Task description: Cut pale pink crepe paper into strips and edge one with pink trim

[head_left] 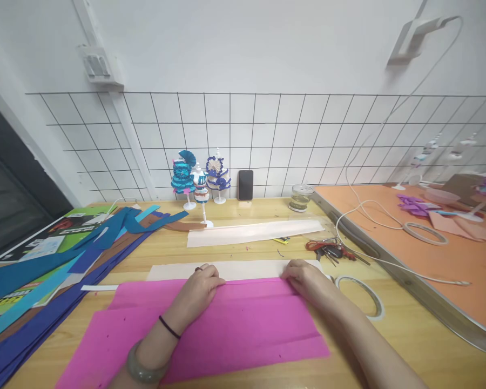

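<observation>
A large sheet of magenta crepe paper lies creased on the wooden table in front of me. Along its far edge my left hand is closed, thumb and fingers pinching the paper. At the right end of that edge my right hand pinches it too, with the fingers curled. The far edge looks narrowly folded between both hands. Under it, a pale cream paper strip sticks out on the far side. A white strip pokes out at the left. A roll of tape lies flat near my right forearm.
Blue, teal and brown paper strips cover the left side. Small dress stands, a phone and a glass jar stand at the back. Another pale strip, keys and a white cable lie beyond my hands.
</observation>
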Motion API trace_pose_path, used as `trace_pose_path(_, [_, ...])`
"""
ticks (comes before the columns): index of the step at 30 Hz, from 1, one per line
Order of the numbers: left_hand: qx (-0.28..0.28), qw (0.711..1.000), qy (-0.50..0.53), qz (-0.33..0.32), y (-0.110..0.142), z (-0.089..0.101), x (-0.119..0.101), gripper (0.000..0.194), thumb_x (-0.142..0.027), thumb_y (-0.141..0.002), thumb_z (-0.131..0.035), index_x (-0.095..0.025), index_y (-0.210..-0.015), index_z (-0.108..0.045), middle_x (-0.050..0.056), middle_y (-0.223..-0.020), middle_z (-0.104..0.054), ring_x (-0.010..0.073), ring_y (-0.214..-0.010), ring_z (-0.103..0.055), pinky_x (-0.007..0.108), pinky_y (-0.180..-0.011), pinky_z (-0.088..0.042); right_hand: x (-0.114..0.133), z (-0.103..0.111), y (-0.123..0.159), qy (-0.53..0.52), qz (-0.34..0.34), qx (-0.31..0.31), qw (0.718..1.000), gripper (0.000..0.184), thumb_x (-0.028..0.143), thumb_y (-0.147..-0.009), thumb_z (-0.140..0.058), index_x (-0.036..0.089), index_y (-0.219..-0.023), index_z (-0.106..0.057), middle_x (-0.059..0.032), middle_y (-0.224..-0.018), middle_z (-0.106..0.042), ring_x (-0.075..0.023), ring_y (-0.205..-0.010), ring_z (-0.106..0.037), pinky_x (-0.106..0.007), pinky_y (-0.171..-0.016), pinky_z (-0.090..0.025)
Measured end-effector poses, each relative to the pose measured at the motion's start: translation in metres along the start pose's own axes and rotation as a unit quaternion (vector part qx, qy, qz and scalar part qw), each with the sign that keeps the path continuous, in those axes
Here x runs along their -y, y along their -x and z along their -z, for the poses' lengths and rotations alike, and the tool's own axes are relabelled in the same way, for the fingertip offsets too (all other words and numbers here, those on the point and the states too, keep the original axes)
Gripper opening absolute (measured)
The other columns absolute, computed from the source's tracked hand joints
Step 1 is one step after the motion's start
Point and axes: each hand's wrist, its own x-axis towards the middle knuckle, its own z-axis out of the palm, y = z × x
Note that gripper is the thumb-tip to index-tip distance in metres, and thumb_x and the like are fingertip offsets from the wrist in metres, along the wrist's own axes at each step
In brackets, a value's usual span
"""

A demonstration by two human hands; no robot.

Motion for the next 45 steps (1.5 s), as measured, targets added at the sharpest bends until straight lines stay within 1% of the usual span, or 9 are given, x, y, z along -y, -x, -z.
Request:
trace_pose_path(5, [0.01,1.0,-0.008,0.002,0.0,0.002,-0.002,0.031,-0.004,-0.079,-0.043,-0.022,-0.081,-0.068,0.003,-0.075,-0.054,0.0155,-0.076,-0.047,0.026,-0.066,-0.035,-0.001,0.0,0.001,0.006,0.002,0.003,1.0,0.031,0.007,-0.072,-0.04,0.022,-0.078,-0.068,-0.0048,-0.081,-0.062,-0.0165,-0.081,-0.056,-0.026,-0.073,-0.041])
trace_pose_path(12, [0.023,1.0,-0.011,0.01,-0.001,0.005,-0.005,0.032,-0.005,-0.08,-0.041,-0.021,-0.076,-0.068,0.003,-0.075,-0.053,0.0155,-0.076,-0.046,0.027,-0.066,-0.035,-0.001,0.0,0.001,0.0,-0.015,-0.002,1.0,0.03,0.011,-0.073,-0.042,0.023,-0.08,-0.069,-0.0036,-0.081,-0.062,-0.0158,-0.08,-0.057,-0.024,-0.071,-0.041])
trace_pose_path(18, [0.026,0.999,-0.017,0.008,-0.001,0.005,-0.004,0.031,-0.005,-0.08,-0.041,-0.021,-0.076,-0.068,0.003,-0.074,-0.052,0.0157,-0.076,-0.046,0.027,-0.066,-0.034,0.001,0.001,0.001,0.001,-0.024,-0.002,1.0,0.03,0.013,-0.074,-0.042,0.023,-0.081,-0.069,-0.0039,-0.08,-0.062,-0.0159,-0.078,-0.057,-0.024,-0.071,-0.042])
trace_pose_path(21, [0.03,0.999,-0.023,0.004,-0.001,0.004,-0.003,0.032,-0.005,-0.08,-0.041,-0.021,-0.075,-0.067,0.003,-0.074,-0.052,0.0156,-0.076,-0.045,0.027,-0.065,-0.034,0.002,0.002,0.001,0.014,-0.013,-0.007,1.0,0.031,0.012,-0.076,-0.041,0.024,-0.081,-0.069,-0.0037,-0.079,-0.062,-0.0158,-0.078,-0.057,-0.024,-0.07,-0.041])
trace_pose_path(25, [0.033,0.999,-0.034,-0.007,-0.001,0.003,-0.002,0.032,-0.006,-0.082,-0.039,-0.021,-0.076,-0.068,0.003,-0.073,-0.051,0.0151,-0.074,-0.044,0.027,-0.064,-0.034,0.006,0.003,0.002,0.057,0.01,-0.007,0.998,0.032,0.01,-0.077,-0.04,0.023,-0.08,-0.069,-0.0042,-0.079,-0.062,-0.0164,-0.079,-0.056,-0.024,-0.069,-0.039])
trace_pose_path(30, [0.041,0.997,-0.066,-0.015,0.0,0.004,-0.003,0.03,-0.013,-0.087,-0.04,-0.019,-0.072,-0.065,0.003,-0.073,-0.05,0.0149,-0.075,-0.043,0.026,-0.064,-0.032,0.015,0.005,0.0,0.12,0.019,0.019,0.992,0.032,0.006,-0.075,-0.04,0.021,-0.076,-0.068,-0.0055,-0.078,-0.061,-0.0167,-0.078,-0.053,-0.025,-0.068,-0.036])
trace_pose_path(35, [0.035,0.996,-0.083,-0.019,0.002,0.002,-0.004,0.032,-0.019,-0.09,-0.038,-0.017,-0.07,-0.063,0.003,-0.073,-0.049,0.0148,-0.073,-0.042,0.026,-0.063,-0.031,0.023,0.007,-0.001,0.169,0.016,0.033,0.985,0.029,0.009,-0.08,-0.041,0.019,-0.076,-0.067,-0.0071,-0.076,-0.06,-0.0172,-0.076,-0.052,-0.026,-0.066,-0.035])
trace_pose_path(41, [0.04,0.996,-0.081,-0.012,0.002,0.002,-0.003,0.033,-0.021,-0.09,-0.037,-0.017,-0.071,-0.063,0.003,-0.073,-0.049,0.0149,-0.073,-0.041,0.026,-0.064,-0.03,0.023,0.007,0.003,0.182,0.042,0.012,0.982,0.024,0.012,-0.081,-0.045,0.019,-0.072,-0.066,-0.0057,-0.074,-0.058,-0.0164,-0.075,-0.051,-0.026,-0.066,-0.035])
trace_pose_path(45, [0.054,0.996,-0.073,-0.008,0.002,0.004,-0.003,0.032,-0.018,-0.09,-0.036,-0.017,-0.072,-0.063,0.003,-0.074,-0.049,0.0146,-0.074,-0.041,0.026,-0.064,-0.03,0.017,0.006,0.011,0.166,0.069,-0.007,0.984,0.022,0.016,-0.085,-0.044,0.02,-0.08,-0.065,-0.0051,-0.078,-0.058,-0.0169,-0.078,-0.051,-0.027,-0.069,-0.036])
